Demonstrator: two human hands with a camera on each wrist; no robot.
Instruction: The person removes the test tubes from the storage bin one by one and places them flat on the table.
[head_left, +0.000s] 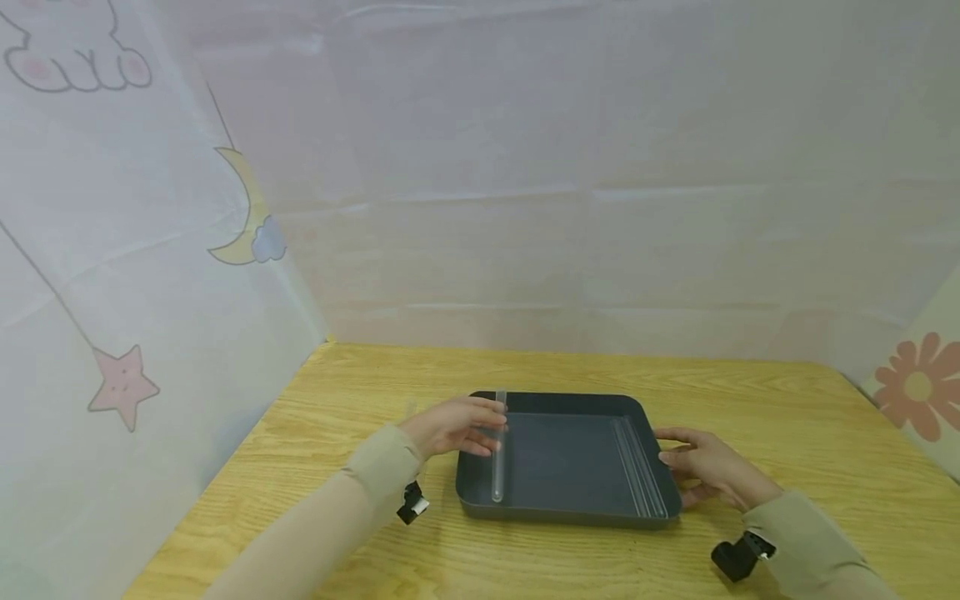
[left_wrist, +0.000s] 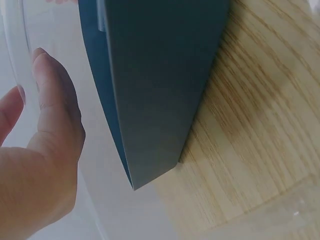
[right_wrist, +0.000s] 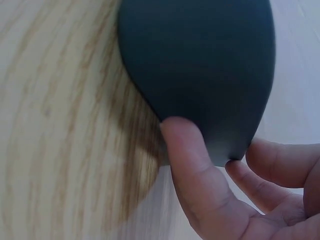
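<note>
A clear, slender tube [head_left: 498, 479] with a rounded near end stands out over the left part of a shallow dark gray tray [head_left: 558, 458], running from the far side toward the near rim. The person's left hand [head_left: 457, 425] reaches in from the left and pinches this tube between thumb and fingers, the gap between them narrow. Whether the tube touches the tray's floor, I cannot tell. Several more clear tubes [head_left: 639, 467] lie side by side inside the tray along its right wall; their exact count is hard to make out.

The person's right hand [head_left: 708, 467] holds the tray's right side from outside, the fingers curved and spread over the wall; the right wrist view shows 1 fingertip at the wall's lower edge and others by the rim.

The tray rests on a wood-grain tabletop [head_left: 375, 383]. Both arms wear pale beige sleeves [head_left: 382, 467], with 1 small black device [head_left: 738, 558] at each wrist. Behind hangs a pale, creased cloth [head_left: 480, 208]; on the left are drawings of a yellow moon [head_left: 257, 200] and a pink star [head_left: 123, 387], on the right an orange-red flower [head_left: 892, 386].
</note>
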